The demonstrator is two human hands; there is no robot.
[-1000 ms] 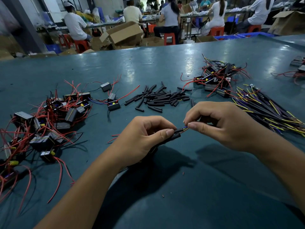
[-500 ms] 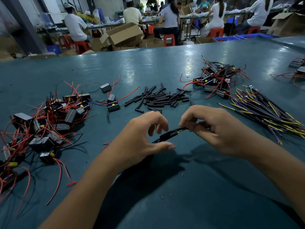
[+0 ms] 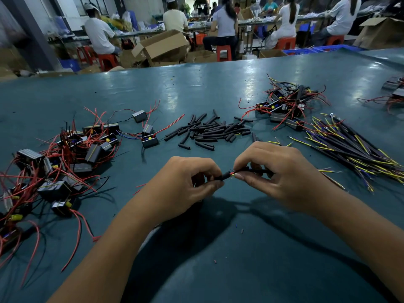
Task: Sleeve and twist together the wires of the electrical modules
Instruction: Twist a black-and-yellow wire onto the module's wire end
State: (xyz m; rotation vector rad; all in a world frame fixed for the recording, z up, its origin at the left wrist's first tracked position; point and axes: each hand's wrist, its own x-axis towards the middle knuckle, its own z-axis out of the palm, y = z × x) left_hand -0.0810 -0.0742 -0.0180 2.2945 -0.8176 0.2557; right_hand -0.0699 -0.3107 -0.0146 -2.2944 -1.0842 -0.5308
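Head view, looking down at a teal table (image 3: 218, 270) in a workshop. Two bare hands meet at the centre. Left hand (image 3: 185, 184) has its grip pinched on a black sleeve (image 3: 222, 177), thumb below and fingers curled above. Right hand (image 3: 282, 173) has its grip pinched on wires (image 3: 253, 171), thumb and forefinger closed at the joint where red and yellow ends (image 3: 231, 173) show between the two hands. At nine o'clock lies a heap of modules (image 3: 65, 162) with red leads. At twelve o'clock, loose sleeves (image 3: 209, 132) are scattered. At one o'clock sits a smaller module pile (image 3: 284, 108). At three o'clock lies a bundle of dark and yellow wires (image 3: 349, 149). Seated people (image 3: 225, 25) work at benches beyond the table's far edge.
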